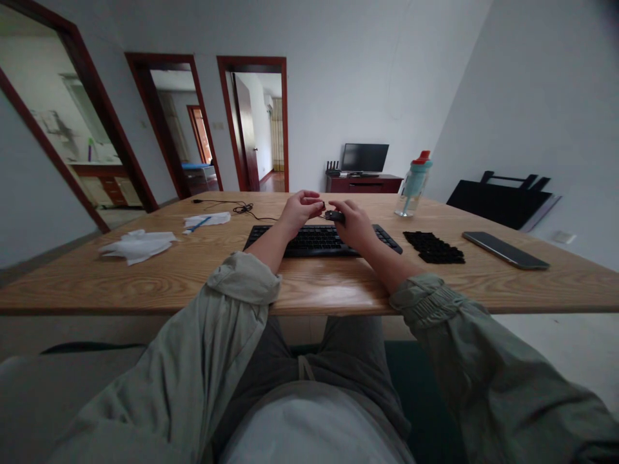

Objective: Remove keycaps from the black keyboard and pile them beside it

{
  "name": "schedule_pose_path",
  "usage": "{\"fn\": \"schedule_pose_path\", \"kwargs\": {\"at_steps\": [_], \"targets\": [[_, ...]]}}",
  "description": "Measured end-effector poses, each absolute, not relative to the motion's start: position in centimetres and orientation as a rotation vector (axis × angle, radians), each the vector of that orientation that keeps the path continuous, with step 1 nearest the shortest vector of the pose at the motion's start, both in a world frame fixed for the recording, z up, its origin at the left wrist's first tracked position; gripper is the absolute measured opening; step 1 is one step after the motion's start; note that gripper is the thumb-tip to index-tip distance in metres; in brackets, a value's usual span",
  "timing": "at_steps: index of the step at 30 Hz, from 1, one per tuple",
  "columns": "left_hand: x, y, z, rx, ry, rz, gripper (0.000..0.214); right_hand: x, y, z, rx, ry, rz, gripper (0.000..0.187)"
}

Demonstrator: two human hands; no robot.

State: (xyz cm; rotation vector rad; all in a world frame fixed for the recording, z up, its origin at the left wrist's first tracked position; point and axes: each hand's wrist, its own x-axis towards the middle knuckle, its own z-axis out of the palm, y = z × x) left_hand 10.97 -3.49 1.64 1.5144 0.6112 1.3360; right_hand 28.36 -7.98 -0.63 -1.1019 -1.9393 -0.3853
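Note:
A black keyboard [314, 241] lies on the wooden table in front of me, partly covered by my forearms. Above its back edge, the fingertips of my left hand [302, 209] pinch a small black keycap [324, 205]. My right hand [355, 222] is closed round a small black tool [334, 216] that looks like a keycap puller, its tip pointing left towards my left fingers. Tool and keycap are close together; whether they touch is hard to see. To the right of the keyboard, many loose black keycaps [434, 247] lie in rows on the table.
A phone [505, 250] lies at the right, and a water bottle [414, 187] stands at the back right. Crumpled white tissues [139, 246] are at the left, near a blue brush-like stick [198, 225] on another tissue. A black cable [243, 207] runs across the back left.

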Motion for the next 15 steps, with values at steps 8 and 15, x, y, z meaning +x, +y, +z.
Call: {"fn": "schedule_pose_path", "kwargs": {"at_steps": [8, 15], "targets": [[11.0, -4.9, 1.8, 1.337, 0.465, 1.227, 0.029, 28.6, -7.6, -1.1, -1.036, -1.958, -0.378, 0.041], [10.9, -4.3, 1.3, 1.37, 0.475, 1.141, 0.032, 28.4, -7.6, -1.1, -1.042, -1.898, -0.355, 0.033]]}}
